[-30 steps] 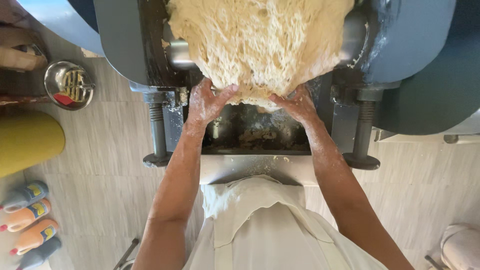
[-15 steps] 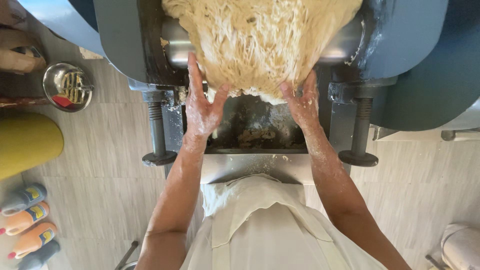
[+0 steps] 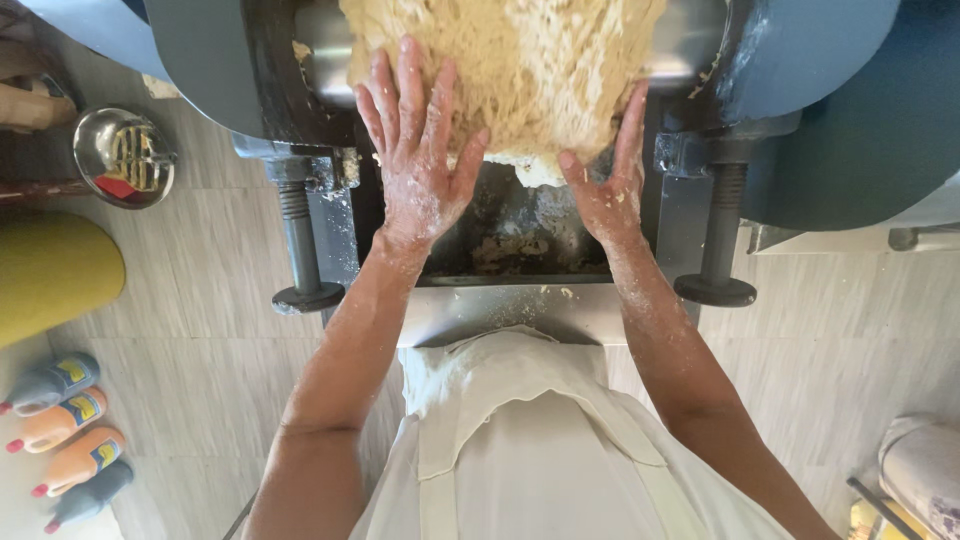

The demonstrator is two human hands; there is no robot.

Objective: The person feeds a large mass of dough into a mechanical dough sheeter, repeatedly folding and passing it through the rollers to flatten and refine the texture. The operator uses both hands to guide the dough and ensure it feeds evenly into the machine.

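Observation:
A large sheet of pale, ragged dough (image 3: 530, 70) hangs down over a steel roller (image 3: 690, 40) of a blue-grey dough machine (image 3: 830, 90). My left hand (image 3: 415, 150), dusted with flour, lies flat with fingers spread against the dough's lower left part. My right hand (image 3: 610, 175) presses edge-on against the dough's lower right side, fingers straight. Below the dough, a dark tray (image 3: 530, 245) holds crumbs of dough. My white apron (image 3: 520, 440) fills the bottom middle.
Threaded machine legs with round feet stand at left (image 3: 300, 240) and right (image 3: 720, 235). A steel bowl (image 3: 125, 155) sits on the wood-pattern floor at left, beside a yellow drum (image 3: 50, 270). Several squeeze bottles (image 3: 65, 430) lie at the lower left.
Both hands have slid upward along the dough, from cupping its bottom edge to pressing flat on its sides. The dough's lower edge sits higher in view.

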